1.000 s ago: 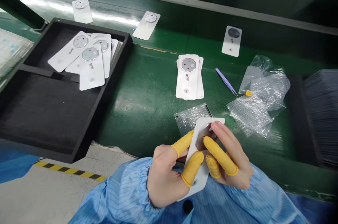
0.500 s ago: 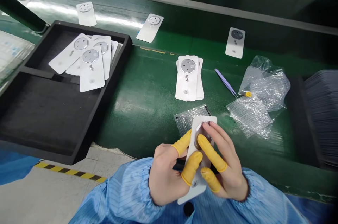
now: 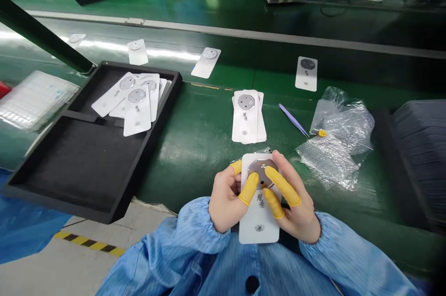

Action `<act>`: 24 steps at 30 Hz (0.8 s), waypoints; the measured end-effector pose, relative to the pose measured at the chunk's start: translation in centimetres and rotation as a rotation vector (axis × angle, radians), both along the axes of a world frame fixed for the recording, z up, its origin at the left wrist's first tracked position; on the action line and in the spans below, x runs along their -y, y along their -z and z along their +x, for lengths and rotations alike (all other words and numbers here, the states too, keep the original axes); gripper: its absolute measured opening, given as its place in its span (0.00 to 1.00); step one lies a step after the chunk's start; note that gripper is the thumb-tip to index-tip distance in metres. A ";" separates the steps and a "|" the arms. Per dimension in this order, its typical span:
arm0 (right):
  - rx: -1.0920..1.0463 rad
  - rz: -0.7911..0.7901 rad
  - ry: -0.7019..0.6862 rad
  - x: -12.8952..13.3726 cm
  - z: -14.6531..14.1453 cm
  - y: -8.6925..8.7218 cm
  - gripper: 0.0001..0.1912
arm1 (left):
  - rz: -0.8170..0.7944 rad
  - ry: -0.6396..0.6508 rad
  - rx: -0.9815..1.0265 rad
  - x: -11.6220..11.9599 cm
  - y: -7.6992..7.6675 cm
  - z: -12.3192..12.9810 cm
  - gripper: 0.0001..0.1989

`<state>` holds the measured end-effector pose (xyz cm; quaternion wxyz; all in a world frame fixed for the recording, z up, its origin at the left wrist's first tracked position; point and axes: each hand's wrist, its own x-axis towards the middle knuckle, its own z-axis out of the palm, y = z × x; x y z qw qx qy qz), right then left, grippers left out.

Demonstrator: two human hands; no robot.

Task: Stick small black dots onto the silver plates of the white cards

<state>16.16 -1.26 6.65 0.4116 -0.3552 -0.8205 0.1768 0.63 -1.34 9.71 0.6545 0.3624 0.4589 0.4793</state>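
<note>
A white phone back cover (image 3: 259, 221) with a grey octagonal camera plate (image 3: 262, 166) and dark printed characters is held in front of my chest, its face toward me. My left hand (image 3: 230, 198) grips its left side, the yellow-cotted thumb on the camera plate and the fingers partly hidden behind. My right hand (image 3: 294, 198) closes on the right side, with yellow finger cots pressed at the plate and one bare finger by the top edge. Just beyond lies a stack of similar covers (image 3: 245, 119). Bubble wrap (image 3: 263, 150) is mostly hidden behind the held cover.
Left, a black tray (image 3: 87, 161) holds several covers (image 3: 137, 110). Purple tweezers (image 3: 292, 119) and crumpled clear plastic bags (image 3: 343, 128) lie right. Single covers (image 3: 206, 62) sit on the green belt. Dark stacked sheets (image 3: 423, 147) stand far right; a green post (image 3: 45, 31) slants at left.
The held cover has turned from tilted to nearly upright, showing its face more fully. Both hands have shifted with it. The camera view has tipped up, bringing the far bench into sight.
</note>
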 end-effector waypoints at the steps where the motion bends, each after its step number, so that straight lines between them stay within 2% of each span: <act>1: 0.025 -0.004 -0.023 0.0 0.0 -0.1 0.34 | -0.020 -0.011 -0.023 -0.3 0.0 0.0 0.21; 4: 0.123 -0.028 -0.081 -0.4 0.5 -0.8 0.34 | -0.052 -0.016 -0.091 -2.1 0.1 -0.1 0.21; 7: 0.211 0.011 -0.004 -3.3 2.1 -2.1 0.31 | 0.030 -0.016 -0.244 -5.9 0.3 -0.5 0.19; 9: 0.289 -0.020 0.187 -7.5 3.8 -3.1 0.28 | 0.097 -0.039 -0.359 -9.4 0.8 -0.9 0.16; 11: 0.441 -0.247 0.502 -13.2 5.6 -4.0 0.27 | 0.146 -0.079 -0.433 -13.0 1.6 -1.0 0.12; 13: 0.488 -0.352 0.652 -19.2 6.9 -4.4 0.32 | 0.196 -0.146 -0.518 -16.0 2.6 -1.0 0.12; 15: 0.527 -0.461 0.798 -24.3 7.7 -4.1 0.33 | 0.244 -0.219 -0.607 -17.9 3.6 -0.7 0.14; 17: 0.556 -0.572 0.936 -27.9 8.1 -3.3 0.28 | 0.281 -0.277 -0.676 -18.4 4.6 -0.6 0.18; 19: 0.581 -0.668 1.044 -30.1 8.2 -2.1 0.23 | 0.310 -0.301 -0.720 -17.9 5.5 -0.6 0.24; 22: 0.609 -0.759 1.128 -31.8 8.7 -0.6 0.21 | 0.355 -0.290 -0.751 -16.1 6.6 -1.3 0.30; 24: 0.607 -0.799 1.132 -32.5 9.4 -0.4 0.21 | 0.387 -0.286 -0.756 -15.2 6.9 -1.9 0.31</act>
